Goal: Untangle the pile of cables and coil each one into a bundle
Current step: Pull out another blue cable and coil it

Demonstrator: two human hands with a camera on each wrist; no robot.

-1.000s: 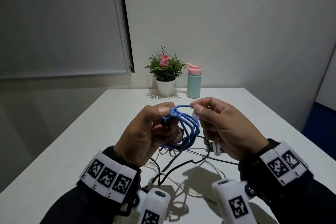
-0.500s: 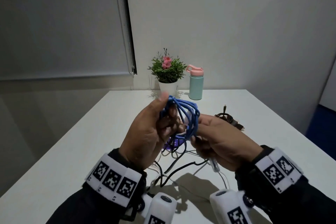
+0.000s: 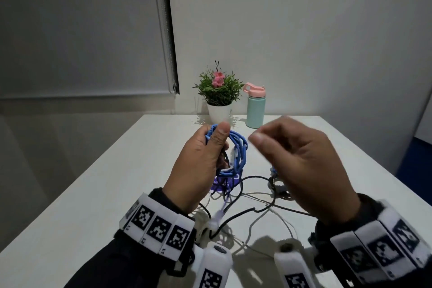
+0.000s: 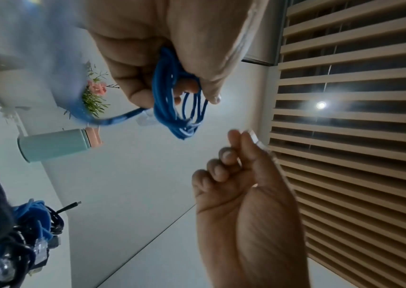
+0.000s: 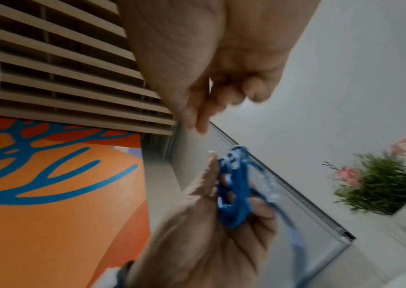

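- Head view: blue cable [image 3: 236,152] coiled in upright loops above white table [image 3: 117,194], long axis vertical.
- Left hand [image 3: 198,166] pinching coil's top, thumb over strands.
- Right hand [image 3: 304,166] beside coil, fingers loosely curled, apparently holding nothing.

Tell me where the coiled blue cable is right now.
In the head view the coiled blue cable is held up above the white table, gripped by the left hand, left of the right hand.
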